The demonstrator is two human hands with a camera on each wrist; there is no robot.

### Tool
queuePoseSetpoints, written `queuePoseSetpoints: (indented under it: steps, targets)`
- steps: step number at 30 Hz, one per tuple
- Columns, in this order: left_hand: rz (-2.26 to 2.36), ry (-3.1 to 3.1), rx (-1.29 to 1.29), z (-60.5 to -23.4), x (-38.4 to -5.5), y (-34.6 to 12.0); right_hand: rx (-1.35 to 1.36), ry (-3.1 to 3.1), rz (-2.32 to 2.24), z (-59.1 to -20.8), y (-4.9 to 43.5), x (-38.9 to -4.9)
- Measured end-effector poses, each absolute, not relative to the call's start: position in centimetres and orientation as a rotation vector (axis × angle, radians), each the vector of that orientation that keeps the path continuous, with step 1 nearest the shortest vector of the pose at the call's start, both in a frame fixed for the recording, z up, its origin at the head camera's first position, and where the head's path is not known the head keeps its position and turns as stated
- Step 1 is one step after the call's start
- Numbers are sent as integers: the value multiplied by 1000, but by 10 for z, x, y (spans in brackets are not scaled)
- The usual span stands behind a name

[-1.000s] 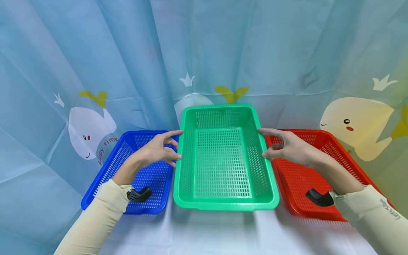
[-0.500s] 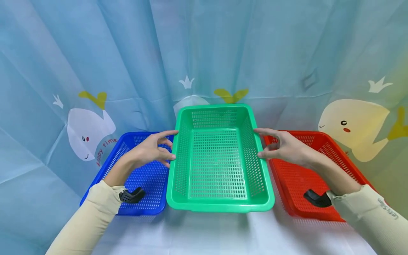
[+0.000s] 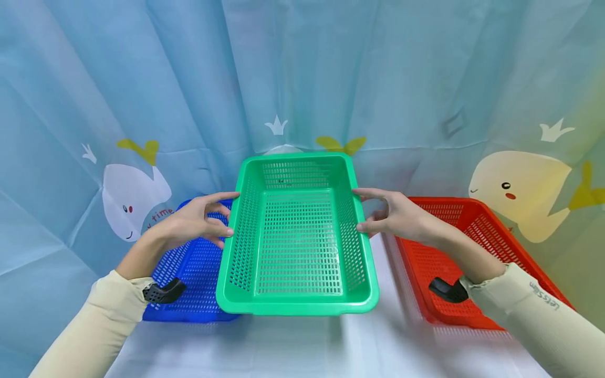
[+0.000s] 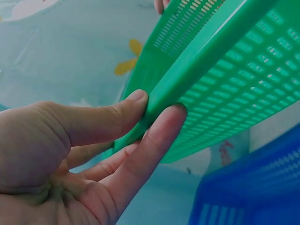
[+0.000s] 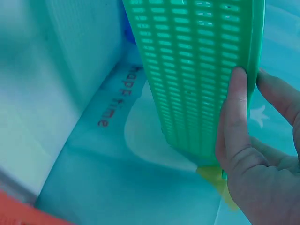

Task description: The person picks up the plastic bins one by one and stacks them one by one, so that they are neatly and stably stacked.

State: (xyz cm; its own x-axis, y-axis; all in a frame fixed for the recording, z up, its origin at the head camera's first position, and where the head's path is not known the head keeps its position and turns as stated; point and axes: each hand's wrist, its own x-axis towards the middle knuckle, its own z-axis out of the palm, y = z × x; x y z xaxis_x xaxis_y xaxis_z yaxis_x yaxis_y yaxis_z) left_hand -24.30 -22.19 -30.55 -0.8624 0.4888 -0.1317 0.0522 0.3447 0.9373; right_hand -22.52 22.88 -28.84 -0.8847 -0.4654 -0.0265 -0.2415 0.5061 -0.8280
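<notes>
Blue curtain (image 3: 302,68) behind a green basket (image 3: 299,241) held two-handed

It sits mid-scene between your fingers, apparently raised above the white worktop (image 3: 293,354). Your left hand (image 3: 200,218) and right hand (image 3: 394,212) pinch opposite rims, some fingers against the outer walls, probably to keep it balanced. It partly hides the blue basket (image 3: 200,273) on the left; the red basket (image 3: 425,265) stands apart, right.
</notes>
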Motion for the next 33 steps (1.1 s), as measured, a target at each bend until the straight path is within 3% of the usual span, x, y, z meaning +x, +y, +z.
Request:
queuePoseSetpoints:
  steps: [20, 33]
  targets:
    - [1387, 2417, 445, -281, -234, -310, -713, 2357, -1489, -293, 135, -250]
    - [1414, 2436, 448, -294, -238, -374, -759, 2308, -1571, -299, 78, -259]
